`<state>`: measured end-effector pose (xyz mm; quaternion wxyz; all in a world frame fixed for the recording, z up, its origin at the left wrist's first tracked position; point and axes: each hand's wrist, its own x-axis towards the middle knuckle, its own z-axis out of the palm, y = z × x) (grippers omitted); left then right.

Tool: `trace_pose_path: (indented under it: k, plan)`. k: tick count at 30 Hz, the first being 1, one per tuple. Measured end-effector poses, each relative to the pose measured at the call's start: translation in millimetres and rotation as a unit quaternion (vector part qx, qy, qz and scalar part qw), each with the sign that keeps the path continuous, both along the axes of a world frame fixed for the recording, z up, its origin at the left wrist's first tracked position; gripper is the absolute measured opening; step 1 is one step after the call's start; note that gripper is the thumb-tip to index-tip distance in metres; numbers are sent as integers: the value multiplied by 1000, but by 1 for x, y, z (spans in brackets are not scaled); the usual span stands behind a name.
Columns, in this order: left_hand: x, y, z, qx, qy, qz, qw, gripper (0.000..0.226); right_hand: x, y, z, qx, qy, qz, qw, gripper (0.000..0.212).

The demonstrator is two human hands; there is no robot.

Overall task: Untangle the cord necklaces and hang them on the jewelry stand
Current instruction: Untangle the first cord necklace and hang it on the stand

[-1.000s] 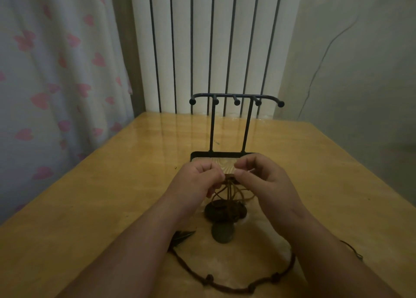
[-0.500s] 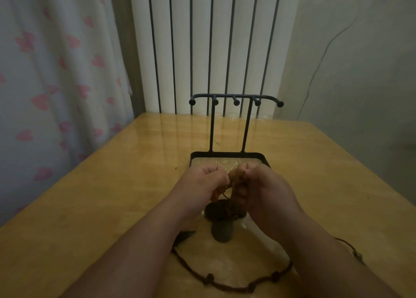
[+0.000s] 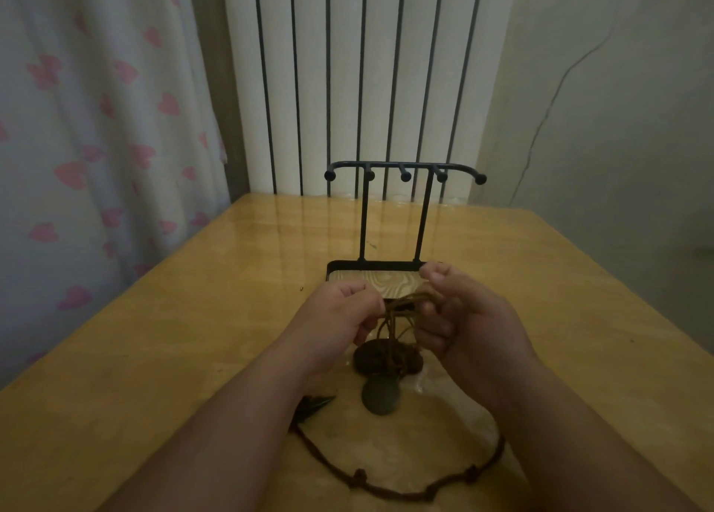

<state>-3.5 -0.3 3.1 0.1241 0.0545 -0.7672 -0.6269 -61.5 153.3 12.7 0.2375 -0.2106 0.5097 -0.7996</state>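
A black metal jewelry stand (image 3: 403, 171) with several bare pegs rises from a wood-grain base (image 3: 390, 279) in the middle of the table. Just in front of it I hold a tangle of brown cords (image 3: 402, 310) above the table. My left hand (image 3: 340, 314) pinches the cords from the left, and my right hand (image 3: 459, 318) grips them from the right with curled fingers. Strands hang down to a dark bundle (image 3: 386, 359) and a round dark pendant (image 3: 380, 395) lying on the table. A knotted dark cord (image 3: 386, 492) loops across the table near me.
The yellow wooden table (image 3: 193, 337) ends at a white ribbed radiator (image 3: 367, 79). A curtain with pink hearts (image 3: 96, 125) hangs on the left, a plain wall on the right. A small dark pointed piece (image 3: 315, 405) lies by my left forearm.
My right hand has moved up and to the right, turning its fingers toward me, which stretches the cords between my hands. The left hand has hardly moved.
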Motion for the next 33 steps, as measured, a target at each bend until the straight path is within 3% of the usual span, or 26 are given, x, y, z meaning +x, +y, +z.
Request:
trace_pose_path:
  k: [5, 9, 11, 12, 14, 18, 19, 21, 24, 26, 27, 29, 31, 33]
  plan:
    - [1, 2, 0, 52, -13, -26, 998, 27, -2, 4, 2, -76, -78, 32, 994, 28]
    - [1, 1, 2, 115, -14, -37, 993, 31, -3, 7, 3, -81, -86, 40, 992, 20]
    - [2, 3, 1, 107, -14, -34, 994, 29, -2, 7, 5, 11, -20, 29, 999, 5]
    - [3, 4, 0, 91, -9, -33, 995, 28, -1, 8, 6, 91, 45, 9, 995, 7]
    - [4, 4, 0, 53, 1, -25, 998, 26, 2, 9, 7, 216, 166, -38, 961, 17]
    - [3, 3, 0, 8, 2, -5, 1000, 23, 3, 8, 10, 307, 281, -109, 903, 18]
    - [2, 2, 1, 8, -2, 4, 1000, 22, 2, 9, 11, 325, 276, -116, 897, 21]
    - [1, -1, 1, 24, -8, 32, 999, 21, -2, 12, 12, 285, 191, -103, 934, 28]
    - [1, -5, 1, 44, -10, 56, 997, 22, -9, 18, 13, 87, -1, -86, 992, 25]
    - [0, -5, 0, 45, -13, 55, 997, 22, -11, 18, 14, -27, -73, -89, 993, 22]
    - [-1, -4, 0, 45, -14, 55, 997, 22, -11, 17, 12, -31, -77, -104, 991, 21]
    - [-1, -4, 0, 49, -11, 57, 997, 22, -9, 13, 11, 142, 27, -179, 973, 20]
    - [-1, -6, -1, 52, -7, 54, 997, 22, -7, 10, 7, 301, 155, -240, 910, 20]
    - [-1, -6, -1, 43, -7, 51, 998, 22, -5, 8, 5, 294, 207, -255, 897, 19]
